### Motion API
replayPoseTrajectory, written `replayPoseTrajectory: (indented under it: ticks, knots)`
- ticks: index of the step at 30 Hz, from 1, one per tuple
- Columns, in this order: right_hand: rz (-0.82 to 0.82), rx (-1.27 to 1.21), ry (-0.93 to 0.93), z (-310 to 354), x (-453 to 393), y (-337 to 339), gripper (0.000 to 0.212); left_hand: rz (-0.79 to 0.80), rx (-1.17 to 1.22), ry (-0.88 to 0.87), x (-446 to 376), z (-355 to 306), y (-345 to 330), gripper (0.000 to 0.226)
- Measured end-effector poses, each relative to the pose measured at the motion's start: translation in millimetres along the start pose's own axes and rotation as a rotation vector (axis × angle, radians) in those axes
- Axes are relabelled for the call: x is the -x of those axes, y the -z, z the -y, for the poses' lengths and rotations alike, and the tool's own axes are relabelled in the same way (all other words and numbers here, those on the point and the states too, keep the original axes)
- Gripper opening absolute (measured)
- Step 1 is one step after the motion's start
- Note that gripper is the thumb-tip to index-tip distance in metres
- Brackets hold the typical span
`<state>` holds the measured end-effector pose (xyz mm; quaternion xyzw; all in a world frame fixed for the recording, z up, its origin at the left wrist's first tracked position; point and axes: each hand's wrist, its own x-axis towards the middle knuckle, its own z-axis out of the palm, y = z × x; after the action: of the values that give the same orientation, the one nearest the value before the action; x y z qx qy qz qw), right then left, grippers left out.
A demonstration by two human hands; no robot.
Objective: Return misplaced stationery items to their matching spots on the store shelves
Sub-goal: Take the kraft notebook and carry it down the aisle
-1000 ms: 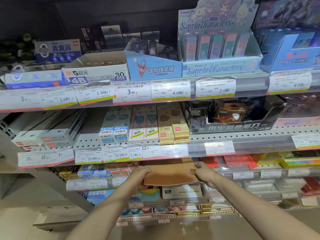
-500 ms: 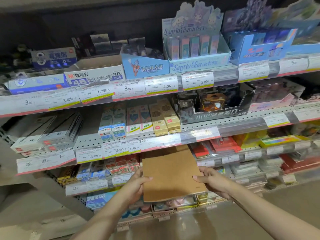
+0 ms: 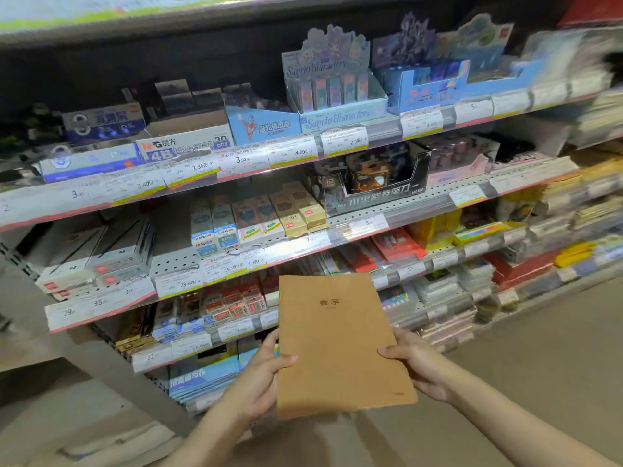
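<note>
A brown kraft-paper exercise book (image 3: 337, 345) with two printed characters on its cover is held flat in front of the lower shelves, cover facing me. My left hand (image 3: 263, 375) grips its left edge, thumb on the cover. My right hand (image 3: 418, 365) grips its right edge, thumb on top. The book is clear of the shelves, in front of the pencil boxes (image 3: 229, 305) on the third tier.
Tiered shelves (image 3: 354, 227) with price-tag strips hold eraser boxes (image 3: 188, 143), a Sanrio display box (image 3: 333, 92), pencil packs (image 3: 256, 217) and a black sharpener box (image 3: 371, 180). Stacked notebooks and pads (image 3: 448, 298) fill the lower right. The floor (image 3: 539, 365) lies to the right.
The brown book came out from the shelf toward me and tilted up, so its cover now shows. Both hands stayed on its edges. My view has swung left and lower.
</note>
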<state>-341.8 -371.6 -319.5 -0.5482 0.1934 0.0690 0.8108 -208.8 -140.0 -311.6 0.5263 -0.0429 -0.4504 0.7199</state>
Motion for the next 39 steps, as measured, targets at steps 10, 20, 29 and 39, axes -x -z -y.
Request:
replayPoseTrajectory:
  ticks: [10,20,29,39]
  knots:
    - [-0.236,-0.040,0.196,-4.2,85.0,41.5,0.053,0.215,-0.168,0.010,-10.8,9.5,-77.1,0.063]
    - [-0.495,-0.059,0.407,24.3,171.3,148.6,0.061,0.518,-0.351,0.044,-88.5,25.4,-235.5,0.064]
    - [-0.765,-0.015,0.507,61.4,252.8,307.5,0.074,0.704,-0.456,0.023,-172.9,68.7,-430.9,0.072]
    - [-0.928,-0.070,0.498,96.4,292.6,467.2,0.076,0.834,-0.441,0.061,-268.8,108.5,-595.2,0.059]
